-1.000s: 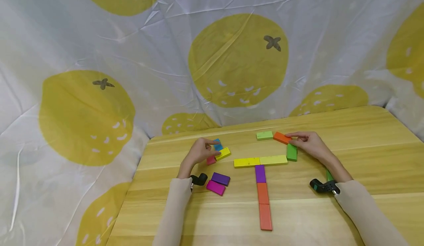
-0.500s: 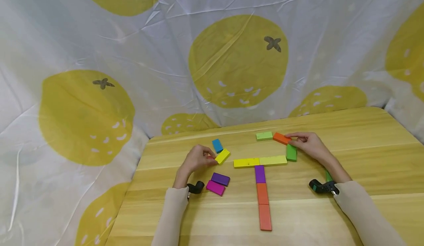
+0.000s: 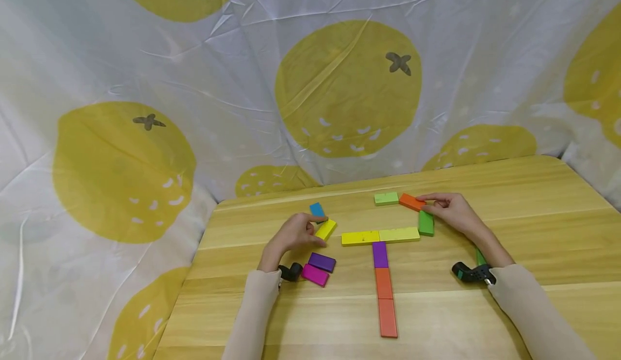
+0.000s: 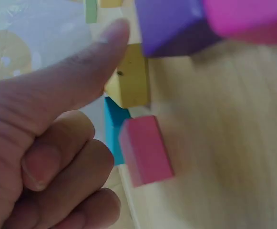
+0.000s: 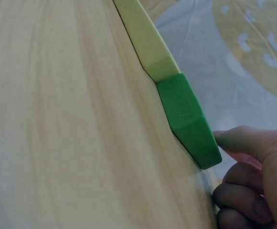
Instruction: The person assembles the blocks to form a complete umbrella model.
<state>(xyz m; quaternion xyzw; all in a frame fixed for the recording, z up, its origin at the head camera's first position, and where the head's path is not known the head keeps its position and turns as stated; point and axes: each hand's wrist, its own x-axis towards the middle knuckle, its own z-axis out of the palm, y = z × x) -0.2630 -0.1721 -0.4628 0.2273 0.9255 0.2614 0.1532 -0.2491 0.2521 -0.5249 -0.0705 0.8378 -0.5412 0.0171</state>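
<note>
My left hand (image 3: 296,232) straddles a small yellow block (image 3: 326,230), thumb and index finger spread at its two ends; firm contact is not visible. A blue block (image 3: 317,209) lies just beyond. The left wrist view shows a reddish-pink block (image 4: 148,150) beside them, covered by the hand in the head view. With thumb and index finger, my right hand (image 3: 453,212) pinches the right end of an orange block (image 3: 411,202). That block sits between a light green block (image 3: 386,199) and a green block (image 3: 426,223), angled across the corner.
Two yellow blocks (image 3: 360,238) form a row, with a column of a purple block (image 3: 380,254) and two red-orange blocks (image 3: 387,317) below. Dark purple (image 3: 322,262) and magenta (image 3: 315,275) blocks lie near my left wrist. Another green block (image 3: 480,257) is partly hidden by my right wrist.
The yellow block turned steeper and came away from the blue one. My left hand went from the reddish-pink block to around the yellow block. My right hand stayed at the orange block.
</note>
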